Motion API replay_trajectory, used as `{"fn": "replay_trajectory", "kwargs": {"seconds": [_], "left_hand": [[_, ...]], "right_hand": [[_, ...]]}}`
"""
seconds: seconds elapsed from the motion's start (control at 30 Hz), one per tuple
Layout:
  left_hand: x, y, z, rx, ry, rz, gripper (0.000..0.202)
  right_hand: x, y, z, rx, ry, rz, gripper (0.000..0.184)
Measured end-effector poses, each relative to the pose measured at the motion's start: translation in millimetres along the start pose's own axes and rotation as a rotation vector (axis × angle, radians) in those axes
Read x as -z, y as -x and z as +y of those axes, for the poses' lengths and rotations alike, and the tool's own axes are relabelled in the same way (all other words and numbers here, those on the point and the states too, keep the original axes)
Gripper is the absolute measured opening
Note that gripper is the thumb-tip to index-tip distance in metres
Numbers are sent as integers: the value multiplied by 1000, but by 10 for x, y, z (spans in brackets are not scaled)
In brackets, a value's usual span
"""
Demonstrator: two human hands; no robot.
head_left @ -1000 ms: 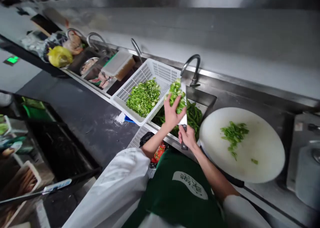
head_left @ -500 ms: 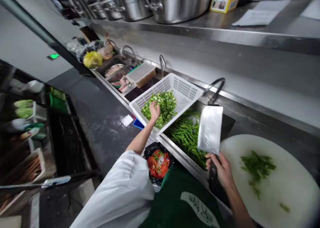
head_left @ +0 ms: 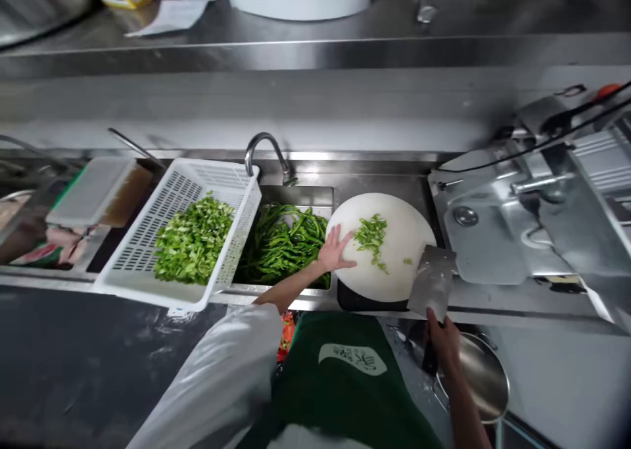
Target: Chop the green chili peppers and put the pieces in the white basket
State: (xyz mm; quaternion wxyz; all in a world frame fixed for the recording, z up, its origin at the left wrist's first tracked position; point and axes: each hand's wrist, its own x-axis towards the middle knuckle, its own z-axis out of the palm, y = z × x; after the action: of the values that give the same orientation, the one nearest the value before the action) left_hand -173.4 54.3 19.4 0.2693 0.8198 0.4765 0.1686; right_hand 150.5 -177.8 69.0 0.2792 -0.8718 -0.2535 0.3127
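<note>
My left hand [head_left: 334,250] lies open, fingers spread, on the left edge of the round white cutting board [head_left: 399,278], just beside a small heap of chopped green peppers [head_left: 371,234]. My right hand [head_left: 443,341] grips the dark handle of a cleaver [head_left: 432,284], whose blade hangs over the board's right front edge. Whole green peppers [head_left: 286,242] fill the sink to the left of the board. A white plastic basket [head_left: 170,192] further left holds a pile of chopped green pieces [head_left: 192,240].
A curved tap [head_left: 263,145] rises behind the sink. A lidded white container [head_left: 96,189] sits left of the basket. A steel machine [head_left: 542,199] stands to the right. A metal bowl [head_left: 486,377] sits below my right hand. A steel shelf runs above.
My left hand left the basket and came to rest on the cutting board. My right hand lowered the cleaver from upright to the board's right front edge. My view swung right.
</note>
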Motion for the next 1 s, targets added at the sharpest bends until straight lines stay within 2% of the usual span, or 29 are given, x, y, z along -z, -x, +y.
{"fn": "replay_trajectory", "kwargs": {"seconds": [0.07, 0.17, 0.27, 0.37, 0.47, 0.6, 0.73, 0.87, 1.0], "left_hand": [[-207, -212, 109, 62, -54, -53, 126], [-300, -670, 172, 55, -65, -67, 124], [-318, -1172, 232, -117, -21, -166, 108], [-378, -1433, 345, -274, 13, -281, 93], [-448, -1323, 478, -367, 36, -353, 88], [-515, -860, 623, -347, 7, -340, 101], [-647, -558, 744, -217, -48, -236, 111], [-824, -527, 852, -90, -20, -78, 95], [-918, -541, 912, -10, 50, 38, 82]], "right_hand": [[3, -19, 97, -114, -58, -84, 52], [-60, -22, 116, -173, -184, -129, 48], [-117, -97, 114, -171, -270, -167, 51], [-136, -261, 147, -156, -266, -201, 53], [-168, -456, 132, -120, -190, -232, 50], [-299, -609, -64, -46, -114, -290, 44], [-501, -556, -339, 36, -91, -378, 37], [-713, -416, -530, 54, -66, -397, 32], [-920, -300, -619, 46, -114, -437, 33]]}}
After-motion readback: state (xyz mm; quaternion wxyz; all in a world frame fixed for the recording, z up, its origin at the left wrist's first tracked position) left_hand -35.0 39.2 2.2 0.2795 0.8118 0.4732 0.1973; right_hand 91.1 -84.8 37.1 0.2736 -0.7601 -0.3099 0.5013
